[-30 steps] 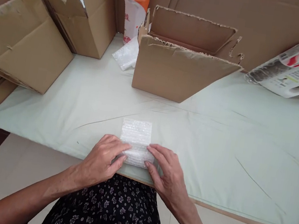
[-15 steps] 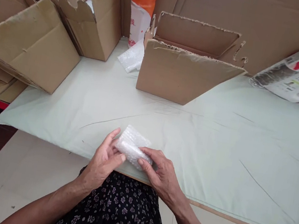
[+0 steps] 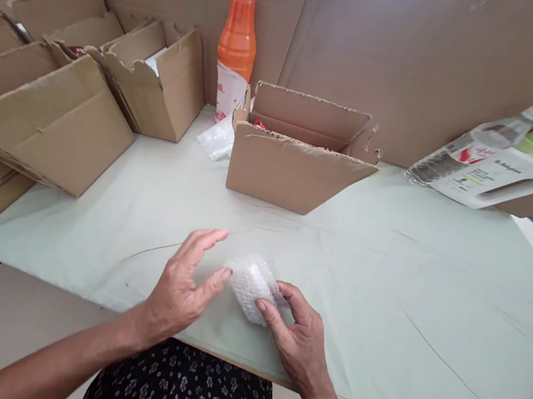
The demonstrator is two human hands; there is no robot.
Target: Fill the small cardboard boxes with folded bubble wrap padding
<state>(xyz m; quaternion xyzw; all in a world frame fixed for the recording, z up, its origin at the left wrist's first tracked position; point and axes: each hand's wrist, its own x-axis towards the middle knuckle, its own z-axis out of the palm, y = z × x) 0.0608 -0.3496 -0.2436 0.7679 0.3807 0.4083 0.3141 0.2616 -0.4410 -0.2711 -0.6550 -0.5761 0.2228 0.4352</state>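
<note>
A folded piece of clear bubble wrap [image 3: 253, 288] is held up over the front part of the cloth-covered table [image 3: 170, 198]. My right hand [image 3: 300, 333] grips its right end between thumb and fingers. To the left of the wrap is my left hand [image 3: 184, 288], its fingers stretched out and apart from the thumb. The left thumb tip comes close to the wrap's edge; whether it touches, I cannot tell. Whether anything lies inside the wrap cannot be made out.
An open cardboard box [image 3: 276, 171] stands beyond my hands, with something red inside. Behind it are an orange bottle [image 3: 237, 46] and another bubble wrap piece [image 3: 218, 139]. Several cut boxes [image 3: 56, 119] crowd the left. A clear bottle [image 3: 467, 147] leans by a white jug [image 3: 497, 179].
My left hand has let go of the bubble wrap and opened to the left. The right hand keeps hold and has turned the wrap. The camera view has tilted up.
</note>
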